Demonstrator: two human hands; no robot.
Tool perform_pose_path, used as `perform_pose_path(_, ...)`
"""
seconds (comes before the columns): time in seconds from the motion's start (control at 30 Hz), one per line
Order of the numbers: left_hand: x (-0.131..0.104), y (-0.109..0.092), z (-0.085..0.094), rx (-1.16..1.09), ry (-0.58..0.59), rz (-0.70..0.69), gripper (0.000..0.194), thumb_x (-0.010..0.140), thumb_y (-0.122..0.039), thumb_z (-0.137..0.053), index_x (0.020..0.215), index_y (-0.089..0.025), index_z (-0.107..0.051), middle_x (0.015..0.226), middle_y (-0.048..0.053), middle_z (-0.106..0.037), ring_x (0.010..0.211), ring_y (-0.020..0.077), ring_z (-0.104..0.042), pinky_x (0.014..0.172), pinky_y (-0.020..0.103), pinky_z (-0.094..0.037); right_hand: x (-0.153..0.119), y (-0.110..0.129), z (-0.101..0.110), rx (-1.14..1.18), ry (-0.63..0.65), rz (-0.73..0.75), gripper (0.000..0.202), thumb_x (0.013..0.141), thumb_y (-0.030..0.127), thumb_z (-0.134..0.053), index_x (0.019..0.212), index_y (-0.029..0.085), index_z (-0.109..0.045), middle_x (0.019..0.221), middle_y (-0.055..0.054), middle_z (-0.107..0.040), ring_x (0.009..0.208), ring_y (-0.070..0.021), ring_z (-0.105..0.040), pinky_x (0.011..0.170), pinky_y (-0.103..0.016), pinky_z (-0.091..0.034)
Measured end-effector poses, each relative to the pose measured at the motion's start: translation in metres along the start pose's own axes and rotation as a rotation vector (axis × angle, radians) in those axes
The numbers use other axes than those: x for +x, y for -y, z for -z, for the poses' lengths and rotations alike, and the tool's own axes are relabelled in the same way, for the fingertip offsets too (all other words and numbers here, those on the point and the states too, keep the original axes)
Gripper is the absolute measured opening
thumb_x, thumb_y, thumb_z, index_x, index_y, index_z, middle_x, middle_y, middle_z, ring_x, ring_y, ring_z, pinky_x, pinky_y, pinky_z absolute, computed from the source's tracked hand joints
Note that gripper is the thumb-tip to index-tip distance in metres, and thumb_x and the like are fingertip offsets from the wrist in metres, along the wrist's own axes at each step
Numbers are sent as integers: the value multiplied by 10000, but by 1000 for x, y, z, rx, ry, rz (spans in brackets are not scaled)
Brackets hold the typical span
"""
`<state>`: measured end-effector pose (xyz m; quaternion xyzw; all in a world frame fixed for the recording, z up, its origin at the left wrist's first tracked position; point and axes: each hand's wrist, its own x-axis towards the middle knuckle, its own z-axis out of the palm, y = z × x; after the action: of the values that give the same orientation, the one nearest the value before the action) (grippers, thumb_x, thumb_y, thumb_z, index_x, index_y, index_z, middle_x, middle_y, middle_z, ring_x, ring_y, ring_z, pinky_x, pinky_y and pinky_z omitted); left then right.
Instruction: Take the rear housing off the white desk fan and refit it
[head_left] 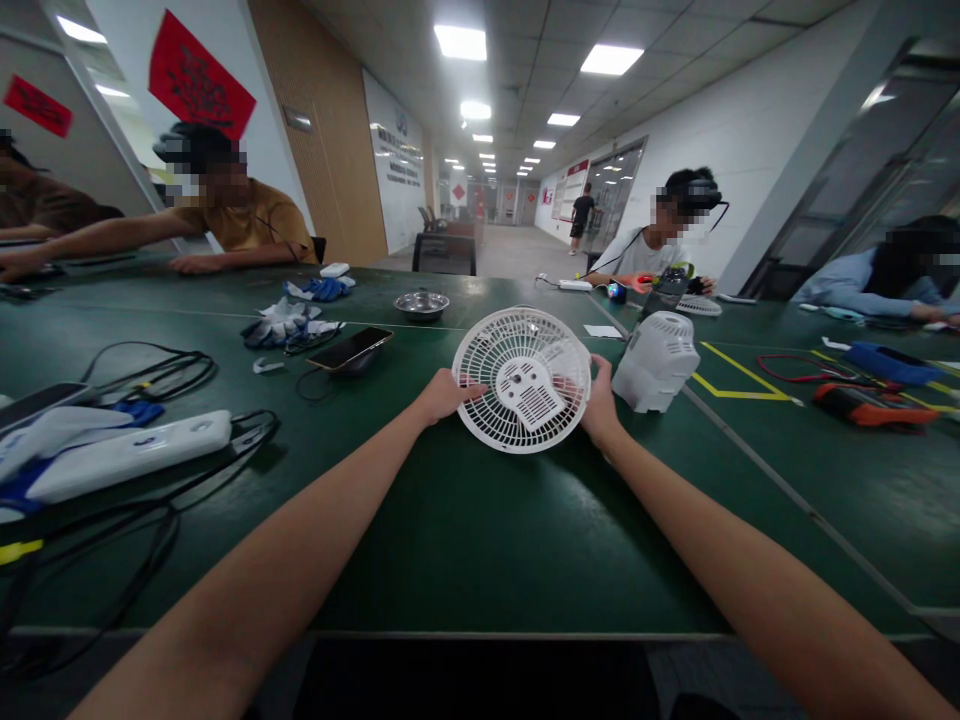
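Between my two hands a round white fan grille point(484, 420) is held up over the green table, its slotted centre plate facing me. My left hand point(448, 395) grips the left rim, thumb in front of the ribs. On the opposite rim my right hand point(600, 405) is closed, with some of its fingers showing through the ribs behind the grille. A white plastic housing point(657, 362), perhaps the fan's body, stands upright on the table just right of my right hand.
A metal bowl point(421, 306) sits beyond my hands. To the left lie a phone point(351, 348), gloves point(281, 325), a white power strip point(135, 455) and black cables point(161, 510). An orange multimeter point(874, 405) rests at the right. Several other people sit around the table.
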<state>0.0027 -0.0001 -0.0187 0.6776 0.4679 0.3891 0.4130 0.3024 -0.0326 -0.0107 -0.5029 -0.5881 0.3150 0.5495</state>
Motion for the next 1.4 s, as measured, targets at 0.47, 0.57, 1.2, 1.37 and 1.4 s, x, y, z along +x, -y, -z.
perform_pose_path(0.47,2,0,1,20,35,37,250,793,-408,-783,816,-164,-733,842,84,-776,810,243,-733,779,386,-579,25,-1,46,-915,-432,352,477,781,314,-658,1238,196,-586,1226,-152,-471,1212,-339,-442,1081,-526,-357)
perform_pose_path(0.57,1,-2,-1,56,15,27,240,808,-387,-768,756,-156,-723,788,76,-764,765,231,-719,764,372,-566,28,11,63,-906,-624,450,538,743,279,-669,1264,218,-552,1354,-157,-422,1305,-368,-409,1100,-562,-326)
perform_pose_path(1.2,2,-1,1,39,39,80,284,796,-433,-770,807,-151,-742,823,88,-772,837,258,-735,781,387,-563,45,-34,106,-547,-809,-195,890,564,491,-860,1292,204,-436,1252,-198,-656,1167,-417,-638,994,-542,-487)
perform_pose_path(1.37,2,-1,2,34,51,56,289,789,-437,-774,832,-153,-745,842,91,-775,833,255,-735,781,391,-563,45,-6,97,-532,-868,94,868,643,514,-817,1314,190,-372,1251,-187,-649,1153,-395,-646,979,-532,-487)
perform_pose_path(1.4,2,-1,2,36,50,50,284,791,-432,-772,830,-152,-744,841,92,-775,828,255,-735,781,391,-563,45,-1,92,-525,-837,138,861,666,519,-800,1322,187,-352,1262,-194,-638,1156,-389,-644,978,-530,-485)
